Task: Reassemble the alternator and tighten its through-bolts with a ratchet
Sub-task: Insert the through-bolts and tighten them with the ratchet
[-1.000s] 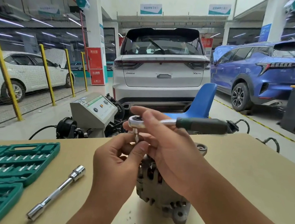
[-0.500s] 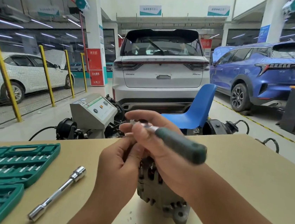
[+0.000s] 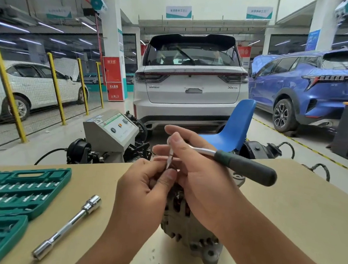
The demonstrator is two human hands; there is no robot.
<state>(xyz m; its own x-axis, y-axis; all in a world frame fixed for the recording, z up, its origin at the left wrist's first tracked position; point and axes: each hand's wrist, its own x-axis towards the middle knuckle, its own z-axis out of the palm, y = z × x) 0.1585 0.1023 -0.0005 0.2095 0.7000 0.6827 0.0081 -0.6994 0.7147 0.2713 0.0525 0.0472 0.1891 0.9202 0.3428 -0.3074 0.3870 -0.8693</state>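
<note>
The grey alternator (image 3: 190, 229) stands on the tan table (image 3: 290, 210), mostly hidden behind my two hands. My right hand (image 3: 198, 178) grips the head end of the ratchet (image 3: 245, 166), whose dark green handle points right and slightly toward me. A thin bit or bolt (image 3: 169, 157) hangs straight down from the ratchet head. My left hand (image 3: 147, 185) pinches the lower end of that thin piece between thumb and fingers, just above the alternator's top.
An open green socket set case (image 3: 10, 191) lies at the table's left. A chrome extension bar (image 3: 67, 226) lies beside it. A grey test machine (image 3: 110, 133) and a blue chair (image 3: 236, 126) stand beyond the far edge. Parked cars stand further back.
The ratchet handle swung from pointing right toward me and back out to the right. Both hands stayed over the alternator, the left still pinching the thin piece.
</note>
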